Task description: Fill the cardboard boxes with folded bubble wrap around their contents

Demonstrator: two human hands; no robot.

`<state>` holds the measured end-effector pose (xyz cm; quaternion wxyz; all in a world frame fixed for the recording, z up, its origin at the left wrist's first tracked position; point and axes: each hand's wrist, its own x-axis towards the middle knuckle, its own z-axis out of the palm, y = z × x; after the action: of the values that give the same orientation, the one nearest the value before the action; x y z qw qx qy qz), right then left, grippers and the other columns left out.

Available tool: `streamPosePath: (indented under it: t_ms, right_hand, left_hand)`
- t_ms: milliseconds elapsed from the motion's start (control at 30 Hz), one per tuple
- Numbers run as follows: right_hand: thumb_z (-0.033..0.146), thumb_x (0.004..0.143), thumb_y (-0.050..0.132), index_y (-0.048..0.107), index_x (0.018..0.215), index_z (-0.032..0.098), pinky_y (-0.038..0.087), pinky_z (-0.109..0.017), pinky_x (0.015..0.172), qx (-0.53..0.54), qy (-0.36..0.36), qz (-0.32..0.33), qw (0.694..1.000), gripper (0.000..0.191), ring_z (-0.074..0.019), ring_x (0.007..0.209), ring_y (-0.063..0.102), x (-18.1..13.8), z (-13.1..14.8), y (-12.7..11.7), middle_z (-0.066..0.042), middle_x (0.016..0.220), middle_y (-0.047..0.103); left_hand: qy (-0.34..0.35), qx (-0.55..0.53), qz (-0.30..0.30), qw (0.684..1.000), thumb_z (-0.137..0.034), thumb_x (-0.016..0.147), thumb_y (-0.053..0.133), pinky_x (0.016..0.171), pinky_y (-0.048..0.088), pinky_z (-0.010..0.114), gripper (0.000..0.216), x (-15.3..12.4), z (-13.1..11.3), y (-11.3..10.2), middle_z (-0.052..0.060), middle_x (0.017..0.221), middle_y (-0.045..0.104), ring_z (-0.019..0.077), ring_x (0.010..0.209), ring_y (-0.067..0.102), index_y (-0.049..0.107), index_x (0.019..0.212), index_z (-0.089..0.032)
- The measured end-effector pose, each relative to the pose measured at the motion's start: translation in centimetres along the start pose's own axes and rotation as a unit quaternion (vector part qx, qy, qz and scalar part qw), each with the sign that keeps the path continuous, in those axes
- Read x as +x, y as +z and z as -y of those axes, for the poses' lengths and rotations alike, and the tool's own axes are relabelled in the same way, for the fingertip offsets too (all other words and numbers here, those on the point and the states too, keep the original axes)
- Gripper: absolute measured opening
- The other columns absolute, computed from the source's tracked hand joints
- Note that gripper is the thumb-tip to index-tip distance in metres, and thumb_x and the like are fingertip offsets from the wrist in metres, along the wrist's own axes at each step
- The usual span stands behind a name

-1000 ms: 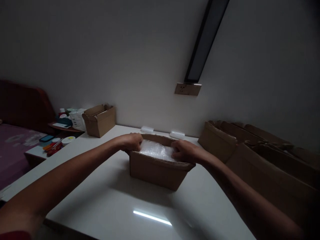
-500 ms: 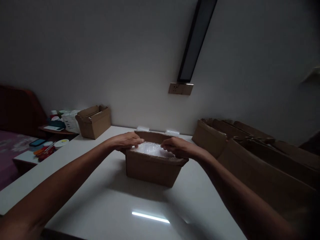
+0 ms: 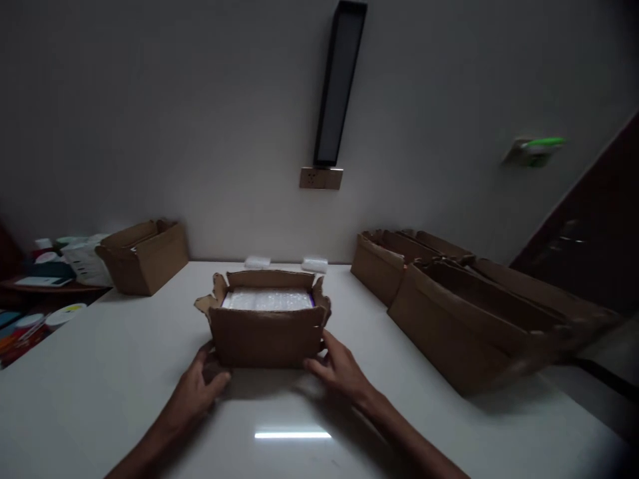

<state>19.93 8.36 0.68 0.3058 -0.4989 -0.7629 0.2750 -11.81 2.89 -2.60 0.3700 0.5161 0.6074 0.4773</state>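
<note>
An open cardboard box (image 3: 266,334) stands on the white table (image 3: 100,392) in front of me, its flaps raised. White bubble wrap (image 3: 267,299) fills it up to the top. My left hand (image 3: 197,389) rests at the box's lower left corner, thumb and fingers spread against the cardboard. On the other side, my right hand (image 3: 339,367) touches the lower right corner with its fingers stretched out. Neither hand holds anything else.
A small open box (image 3: 144,255) stands at the back left. Larger cardboard boxes (image 3: 464,313) line the right side. Two small white packets (image 3: 287,263) lie by the wall. A side table with jars and clutter (image 3: 40,293) is at far left.
Both hands left the bubble wrap on top of the box and came down to its near bottom corners. The view swung to the right, and the box now sits closer to me.
</note>
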Motion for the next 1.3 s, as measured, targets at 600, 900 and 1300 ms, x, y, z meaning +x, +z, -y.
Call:
streamPosePath:
  t_ms: [600, 900, 1300]
  right_hand:
    - [0.041, 0.082, 0.051, 0.051, 0.132, 0.016, 0.052, -0.043, 0.094, -0.032, 0.086, -0.219, 0.971, 0.056, -0.0275, 0.111, 0.065, -2.7, -11.1, -4.8, -0.015, 0.126, 0.065]
    - [0.034, 0.08, 0.045, 0.051, 0.13, 0.007, 0.046, -0.046, 0.097, -0.181, 0.09, -0.257, 0.945, 0.057, -0.0322, 0.117, 0.057, 4.1, -16.3, -6.9, -0.022, 0.128, 0.059]
    - [0.023, 0.086, 0.047, 0.066, 0.11, 0.015, 0.042, -0.041, 0.086, -0.312, 0.068, -0.18, 0.93, 0.031, -0.0292, 0.102, 0.059, 4.9, -13.6, -5.9, -0.012, 0.107, 0.07]
  left_hand:
    - [0.186, 0.012, 0.172, 0.967, -0.017, 0.064, 0.069, 0.122, 0.025, 0.042, 0.096, 12.1, -5.2, 24.4, 0.017, 0.158, 0.034, 0.0295, 0.146, 0.032, 0.027, 0.15, -0.012]
    - [0.22, 0.147, 0.183, 0.947, -0.022, 0.068, 0.063, 0.122, 0.023, 0.037, 0.086, 17.1, -6.2, 28.9, 0.014, 0.157, 0.036, 0.0281, 0.146, 0.032, 0.034, 0.149, -0.012]
    - [0.194, 0.22, 0.115, 0.949, -0.027, 0.075, 0.06, 0.11, 0.037, 0.037, 0.067, 20.2, -7.3, 31.1, 0.009, 0.14, 0.057, 0.0268, 0.128, 0.052, 0.046, 0.14, -0.021]
